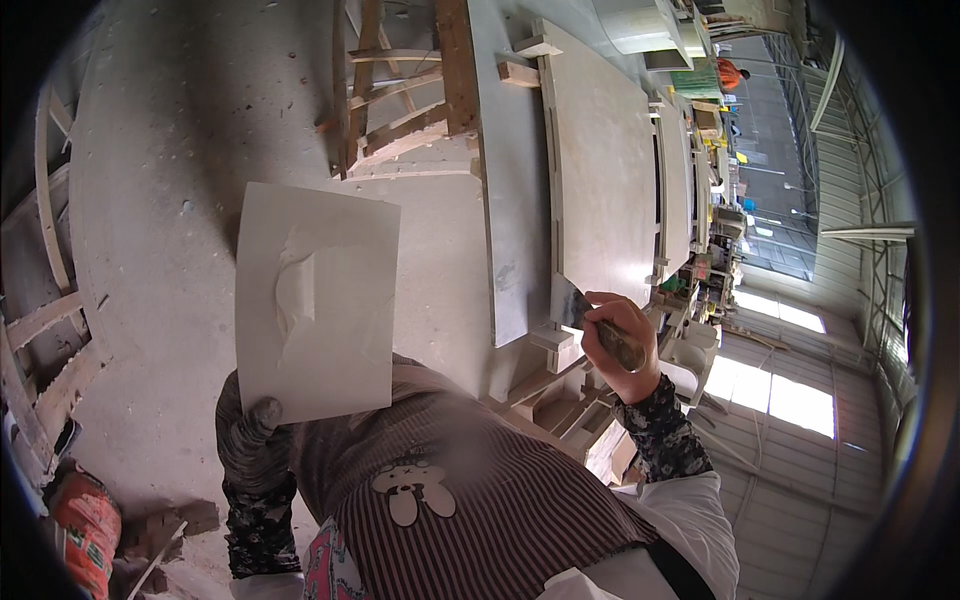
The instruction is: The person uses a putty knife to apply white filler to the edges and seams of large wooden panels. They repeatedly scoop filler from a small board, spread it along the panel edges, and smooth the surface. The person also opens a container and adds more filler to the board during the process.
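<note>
My left hand, in a grey glove, grips the lower left corner of a flat white board, thumb on top. A mound of wet white paste is smeared across the board's middle. My right hand, bare, is closed round the handle of a putty knife. Its broad metal blade points up and left, close to the near end of a large pale panel; I cannot tell whether they touch. That panel rests on wooden strips over a grey tabletop.
A wooden trestle frame stands beyond the board. Timber pieces and an orange-red sack lie at the left. More panels line the right side, and a person in orange is far off.
</note>
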Tool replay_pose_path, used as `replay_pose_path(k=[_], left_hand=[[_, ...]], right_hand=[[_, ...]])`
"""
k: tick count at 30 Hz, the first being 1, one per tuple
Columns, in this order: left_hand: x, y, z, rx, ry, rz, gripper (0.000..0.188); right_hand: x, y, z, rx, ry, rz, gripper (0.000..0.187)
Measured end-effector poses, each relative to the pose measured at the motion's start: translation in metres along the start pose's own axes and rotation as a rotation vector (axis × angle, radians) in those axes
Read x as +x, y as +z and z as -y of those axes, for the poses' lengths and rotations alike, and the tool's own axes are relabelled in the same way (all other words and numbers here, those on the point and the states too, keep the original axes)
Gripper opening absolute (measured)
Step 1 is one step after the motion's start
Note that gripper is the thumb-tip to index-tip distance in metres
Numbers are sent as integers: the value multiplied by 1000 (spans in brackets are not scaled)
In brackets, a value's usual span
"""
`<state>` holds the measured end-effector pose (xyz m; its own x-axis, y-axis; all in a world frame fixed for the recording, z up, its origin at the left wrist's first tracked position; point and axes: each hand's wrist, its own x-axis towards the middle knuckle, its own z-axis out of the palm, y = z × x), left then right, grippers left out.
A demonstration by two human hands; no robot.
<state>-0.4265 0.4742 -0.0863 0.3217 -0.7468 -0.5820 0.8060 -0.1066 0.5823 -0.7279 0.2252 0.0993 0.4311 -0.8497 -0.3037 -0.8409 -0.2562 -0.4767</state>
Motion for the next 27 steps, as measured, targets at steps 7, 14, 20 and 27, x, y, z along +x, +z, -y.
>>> replay_pose_path(k=[7,14,20,27], left_hand=[[-10,0,2,8,41,-6,60],[-21,14,-3,67,61,-9,63],[-24,23,-11,48,-24,21,66],[-33,7,-15,85,-122,62,65]], right_hand=[[-9,-12,4,-148,-124,-137,18],[-57,-53,-2,216,-17,-151,19],[-97,-25,-13,328,17,156,18],[-105,8,-36,-135,-220,96,25]])
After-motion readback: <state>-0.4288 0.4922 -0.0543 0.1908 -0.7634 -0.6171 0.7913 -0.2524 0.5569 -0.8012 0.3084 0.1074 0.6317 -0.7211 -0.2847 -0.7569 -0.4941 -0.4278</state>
